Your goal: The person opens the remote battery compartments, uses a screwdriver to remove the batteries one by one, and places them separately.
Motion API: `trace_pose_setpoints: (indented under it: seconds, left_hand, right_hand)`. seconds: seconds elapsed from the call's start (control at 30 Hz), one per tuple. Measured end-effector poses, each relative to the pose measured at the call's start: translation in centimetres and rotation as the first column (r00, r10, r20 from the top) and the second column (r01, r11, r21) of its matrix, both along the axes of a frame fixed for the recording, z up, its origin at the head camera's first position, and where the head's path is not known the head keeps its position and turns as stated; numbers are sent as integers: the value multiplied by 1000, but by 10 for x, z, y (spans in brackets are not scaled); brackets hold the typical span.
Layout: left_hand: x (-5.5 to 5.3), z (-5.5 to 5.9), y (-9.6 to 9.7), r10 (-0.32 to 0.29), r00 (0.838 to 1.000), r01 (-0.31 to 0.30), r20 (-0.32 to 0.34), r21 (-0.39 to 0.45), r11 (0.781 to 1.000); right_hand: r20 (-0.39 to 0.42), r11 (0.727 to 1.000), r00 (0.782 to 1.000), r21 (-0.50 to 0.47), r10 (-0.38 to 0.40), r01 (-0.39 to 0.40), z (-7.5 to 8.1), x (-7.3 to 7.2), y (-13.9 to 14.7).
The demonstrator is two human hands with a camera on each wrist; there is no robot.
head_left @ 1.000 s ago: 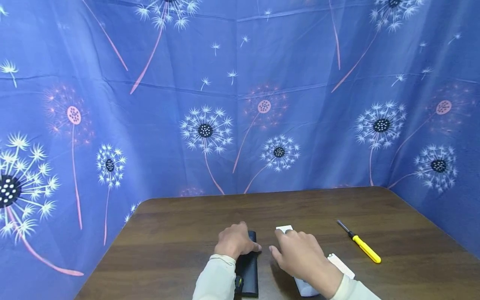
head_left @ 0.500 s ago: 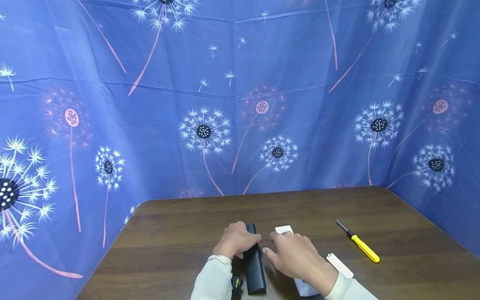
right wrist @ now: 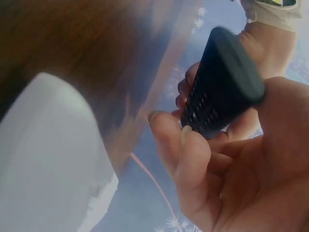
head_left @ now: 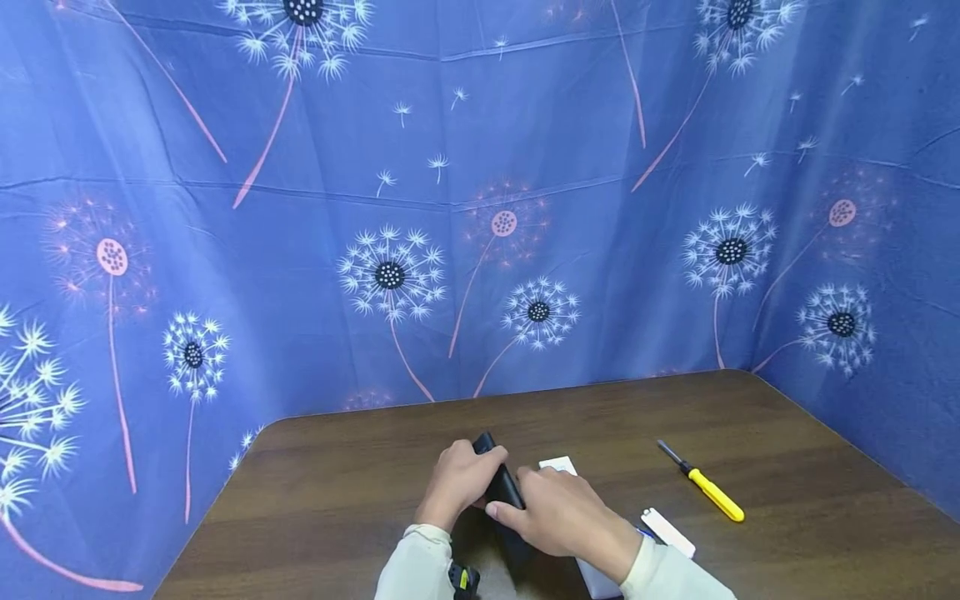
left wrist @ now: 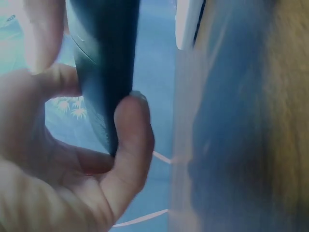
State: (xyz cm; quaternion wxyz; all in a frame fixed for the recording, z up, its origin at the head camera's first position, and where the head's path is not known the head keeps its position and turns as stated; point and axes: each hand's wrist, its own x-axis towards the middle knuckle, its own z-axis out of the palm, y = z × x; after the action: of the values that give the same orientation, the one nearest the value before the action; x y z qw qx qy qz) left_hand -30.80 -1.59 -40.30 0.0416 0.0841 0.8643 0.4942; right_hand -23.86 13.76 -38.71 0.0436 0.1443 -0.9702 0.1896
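A black remote control [head_left: 502, 485] is lifted off the table and tilted, its rows of buttons turned downward in the right wrist view. My left hand [head_left: 459, 482] grips its far end, the thumb [left wrist: 134, 125] on one side and the fingers curled on the other. On the near part, my right hand [head_left: 558, 515] pinches the remote between thumb and fingers [right wrist: 193, 150]. Beneath the right hand lies a long white device [head_left: 558, 465], mostly covered in the head view; its rounded end shows large in the right wrist view.
A small white cover-like strip [head_left: 667, 532] lies right of the right hand, with something blue and dark beside it. Farther right rests a yellow-handled screwdriver [head_left: 712, 493]. A blue dandelion-print cloth [head_left: 450, 250] hangs behind the wooden table [head_left: 337, 500].
The black remote has risen off the table and tilted. My left hand has curled round it, and my right hand has moved left to take hold of it too. The head view has shifted slightly.
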Motion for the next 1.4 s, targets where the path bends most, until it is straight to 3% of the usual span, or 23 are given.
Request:
trace_pose_setpoints:
  seconds: [0.13, 0.23, 0.37, 0.47, 0.57, 0.8, 0.93, 1.13, 1.4]
  left_hand:
    - [2, -3, 1, 14, 1000, -14, 1, 66, 998]
    - [2, -3, 1, 28, 1000, -28, 3, 96, 995]
    - [3, -3, 2, 39, 999, -41, 20, 117, 992]
    - [4, -4, 2, 44, 999, -48, 30, 150, 988]
    - [3, -4, 3, 55, 998, -56, 14, 184, 981]
    - [-4, 3, 11, 52, 998, -37, -44, 301, 953]
    - [-7, 5, 15, 66, 996, -41, -56, 360, 932]
    - [-2, -4, 14, 108, 993, -84, -36, 412, 907]
    - [-2, -8, 20, 133, 991, -104, -21, 506, 856]
  right_hand:
    - [-2, 998, 1000, -68, -17, 17, -3, -1, 1]
    - [78, 981, 997, -196, 15, 0, -7, -1, 2]
    - [225, 917, 968, -399, 114, -15, -11, 0, 2]
    - [278, 878, 947, -479, 160, -7, -13, -1, 3]
    - [304, 856, 937, -517, 170, 13, -12, -4, 5]
    - [284, 827, 952, -557, 110, 71, -4, -15, 15]
    - [277, 779, 953, -622, 123, 81, -3, -19, 20]
    - [270, 729, 951, -680, 148, 80, -8, -22, 17]
    - [241, 736, 960, -675, 142, 61, -3, -20, 19]
